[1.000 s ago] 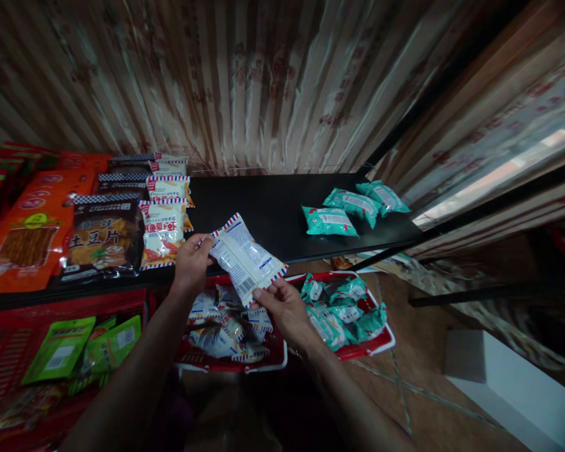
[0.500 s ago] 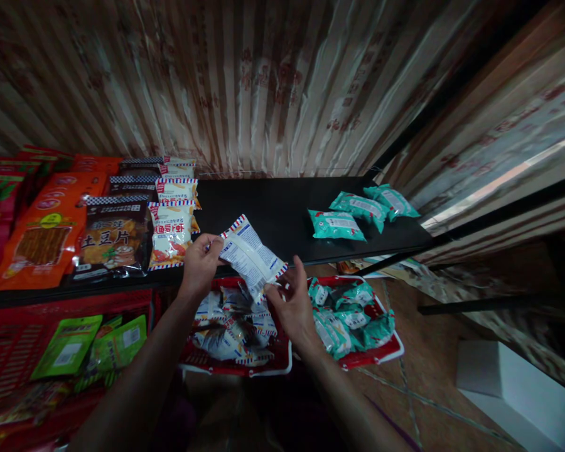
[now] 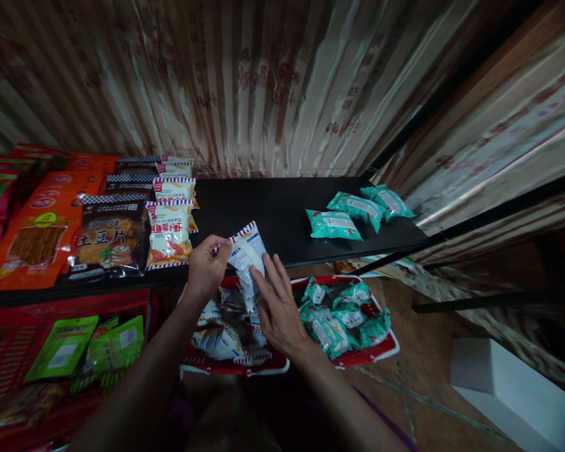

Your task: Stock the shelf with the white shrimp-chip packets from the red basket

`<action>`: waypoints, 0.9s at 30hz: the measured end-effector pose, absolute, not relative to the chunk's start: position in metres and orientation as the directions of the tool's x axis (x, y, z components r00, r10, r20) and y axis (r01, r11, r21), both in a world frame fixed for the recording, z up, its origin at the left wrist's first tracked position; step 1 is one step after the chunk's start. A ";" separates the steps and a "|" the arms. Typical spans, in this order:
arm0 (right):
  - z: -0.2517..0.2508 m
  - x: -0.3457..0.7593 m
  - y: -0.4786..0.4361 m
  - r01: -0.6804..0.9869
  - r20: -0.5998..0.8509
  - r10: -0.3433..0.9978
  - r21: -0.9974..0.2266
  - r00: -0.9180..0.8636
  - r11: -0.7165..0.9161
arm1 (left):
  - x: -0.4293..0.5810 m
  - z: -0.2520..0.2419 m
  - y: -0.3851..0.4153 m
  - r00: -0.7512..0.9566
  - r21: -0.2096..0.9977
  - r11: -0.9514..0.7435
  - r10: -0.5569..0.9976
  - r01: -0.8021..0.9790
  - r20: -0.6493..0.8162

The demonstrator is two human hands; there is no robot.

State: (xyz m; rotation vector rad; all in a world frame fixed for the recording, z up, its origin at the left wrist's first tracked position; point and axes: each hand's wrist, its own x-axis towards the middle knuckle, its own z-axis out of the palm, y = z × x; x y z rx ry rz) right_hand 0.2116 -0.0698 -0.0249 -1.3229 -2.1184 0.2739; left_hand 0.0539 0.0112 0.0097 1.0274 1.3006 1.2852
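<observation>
My left hand point(image 3: 208, 267) pinches the upper left corner of a white snack bag point(image 3: 247, 250) with red-and-blue striped ends, its printed back towards me. Against the bag's right side lies my right hand point(image 3: 280, 309), fingers stretched out and partly covering it. Both hands are over the front edge of the black shelf point(image 3: 263, 194). Below them, a red basket point(image 3: 282, 366) holds several similar white bags point(image 3: 221, 342). A column of white snack bags point(image 3: 169, 235) lies front-up on the shelf, left of my hands.
Brown potato-chip bags point(image 3: 110, 235) and orange packets point(image 3: 42, 232) fill the shelf's left. Teal bags point(image 3: 334, 225) lie at its right end; more sit in a second red basket point(image 3: 395, 345). Green packets point(image 3: 63, 348) are lower left. A white box point(image 3: 513, 389) stands on the floor.
My right hand has gone from gripping the bag's lower right end to lying along its side with straighter fingers. The bag has swung more upright, and the left hand has shifted slightly right.
</observation>
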 end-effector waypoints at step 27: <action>-0.020 0.201 -0.072 0.040 0.064 0.992 -0.997 0.105 0.060 | 0.062 0.026 -0.004 0.395 0.977 -0.206 0.903 0.054 0.168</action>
